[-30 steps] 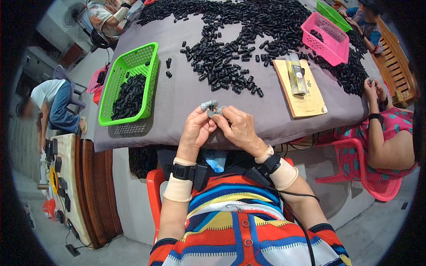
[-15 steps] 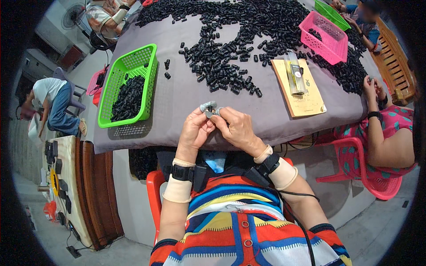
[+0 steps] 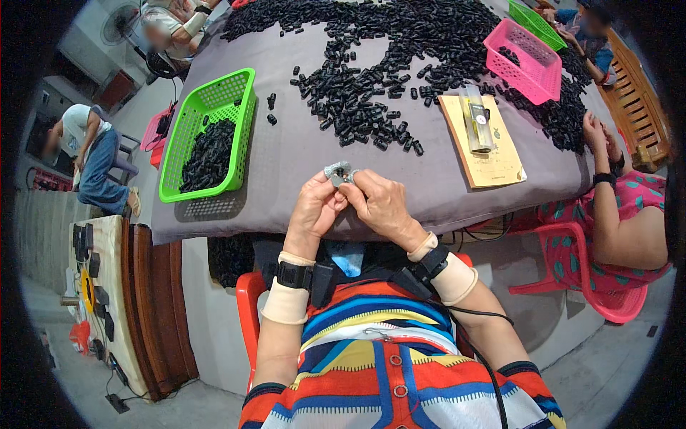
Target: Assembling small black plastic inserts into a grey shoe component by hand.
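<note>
My left hand [image 3: 314, 204] and my right hand [image 3: 384, 205] meet above the near edge of the grey cloth, fingers pinched together. Between the fingertips is a small dark piece [image 3: 341, 174]; the fingers hide most of it, and its exact kind does not show. Grey coverings [image 3: 333, 169] wrap some fingertips. Beyond the hands spreads a large heap of small black cylindrical parts [image 3: 357, 107]. To the left of my hands stands a bright green plastic basket [image 3: 246, 118], partly filled with similar black parts.
A yellowish booklet [image 3: 500, 168] lies to the right, with a clear plastic case [image 3: 477, 125] on it. Farther right are a pink basket [image 3: 532, 86] and a green basket [image 3: 536, 25]. A person in a pink dotted garment [image 3: 636, 196] sits at the right; others are around the room.
My hands stay at the same spot, with only slight finger motion around the small piece. At the left, the person in the white top has become more upright.
</note>
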Motion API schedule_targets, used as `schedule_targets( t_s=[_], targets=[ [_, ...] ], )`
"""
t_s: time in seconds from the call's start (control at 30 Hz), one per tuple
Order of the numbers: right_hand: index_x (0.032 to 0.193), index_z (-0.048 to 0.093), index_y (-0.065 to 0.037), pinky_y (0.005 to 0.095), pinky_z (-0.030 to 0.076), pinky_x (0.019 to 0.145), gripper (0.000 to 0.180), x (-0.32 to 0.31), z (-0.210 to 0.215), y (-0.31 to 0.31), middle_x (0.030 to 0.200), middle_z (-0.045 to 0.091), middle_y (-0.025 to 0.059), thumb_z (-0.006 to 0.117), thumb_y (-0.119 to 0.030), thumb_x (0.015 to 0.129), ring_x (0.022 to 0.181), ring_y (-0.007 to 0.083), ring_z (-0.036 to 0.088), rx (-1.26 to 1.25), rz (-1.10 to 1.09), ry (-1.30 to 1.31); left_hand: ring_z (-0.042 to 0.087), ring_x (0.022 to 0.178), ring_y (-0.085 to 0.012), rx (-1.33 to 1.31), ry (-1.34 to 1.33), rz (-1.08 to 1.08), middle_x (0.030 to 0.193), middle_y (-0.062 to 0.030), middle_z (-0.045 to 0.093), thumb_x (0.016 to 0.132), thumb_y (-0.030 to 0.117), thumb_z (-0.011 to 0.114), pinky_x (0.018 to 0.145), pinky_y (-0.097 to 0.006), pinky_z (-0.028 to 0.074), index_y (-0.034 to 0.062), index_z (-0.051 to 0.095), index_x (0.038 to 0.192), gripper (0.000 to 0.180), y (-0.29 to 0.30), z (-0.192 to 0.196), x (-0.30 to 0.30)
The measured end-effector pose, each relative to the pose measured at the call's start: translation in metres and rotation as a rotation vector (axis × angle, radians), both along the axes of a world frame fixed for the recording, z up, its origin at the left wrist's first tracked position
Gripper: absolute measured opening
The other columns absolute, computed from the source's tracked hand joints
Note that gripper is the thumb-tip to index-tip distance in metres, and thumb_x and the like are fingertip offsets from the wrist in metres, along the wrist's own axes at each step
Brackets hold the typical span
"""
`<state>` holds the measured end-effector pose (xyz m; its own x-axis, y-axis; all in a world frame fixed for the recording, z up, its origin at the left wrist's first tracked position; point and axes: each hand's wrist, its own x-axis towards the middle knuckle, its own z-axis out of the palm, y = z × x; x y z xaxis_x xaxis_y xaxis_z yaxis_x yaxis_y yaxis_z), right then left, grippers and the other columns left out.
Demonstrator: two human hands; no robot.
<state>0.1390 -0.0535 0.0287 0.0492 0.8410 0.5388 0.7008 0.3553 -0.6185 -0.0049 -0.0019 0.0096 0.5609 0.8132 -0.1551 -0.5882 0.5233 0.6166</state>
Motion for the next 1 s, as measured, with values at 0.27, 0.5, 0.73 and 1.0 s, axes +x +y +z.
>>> schedule_targets(
  t_s=[0.27,0.5,0.73,1.0],
  targets=[
    [0.072,0.054,-0.009,0.0396,0.044,0.045,0.024,-0.0027,-0.0010,0.0015,0.067,0.056,0.0087,0.061,-0.028,0.084,0.055,0.0310,0.058,0.029,-0.025,-0.014,0.052,0.062,-0.0080,0.026,0.011,-0.013,0.084,-0.0041,0.060,0.089,0.006,0.053,0.053,-0.021,0.044,0.0011,0.058,0.102,0.015,0.0019,0.0012,0.0010],
    [0.072,0.053,-0.009,0.0390,0.043,0.044,0.025,-0.0036,-0.0023,0.0008,0.066,0.055,0.0084,0.061,-0.029,0.084,0.054,0.0305,0.058,0.041,-0.044,-0.038,0.051,0.061,-0.0055,0.040,0.005,-0.018,0.084,-0.0025,0.060,0.087,0.006,0.053,0.051,-0.018,0.043,0.0000,0.056,0.107,0.021,0.0019,-0.0027,0.0008],
    [0.070,0.052,-0.006,0.0381,0.041,0.045,0.024,0.0013,-0.0014,0.0014,0.065,0.052,0.0102,0.062,-0.023,0.084,0.055,0.0306,0.055,0.047,0.024,0.009,0.050,0.061,-0.0055,0.039,0.005,0.000,0.085,-0.0025,0.060,0.087,0.005,0.052,0.051,-0.018,0.042,0.0000,0.055,0.108,0.021,0.0003,-0.0037,0.0010],
    [0.070,0.052,-0.005,0.0384,0.042,0.046,0.024,0.0015,0.0019,0.0004,0.065,0.053,0.0112,0.061,-0.022,0.084,0.055,0.0314,0.055,0.030,0.035,-0.001,0.049,0.060,-0.0066,0.031,-0.012,-0.011,0.084,-0.0037,0.060,0.089,0.005,0.050,0.049,-0.019,0.040,-0.0004,0.055,0.107,0.020,0.0011,-0.0038,-0.0003]
  ],
)
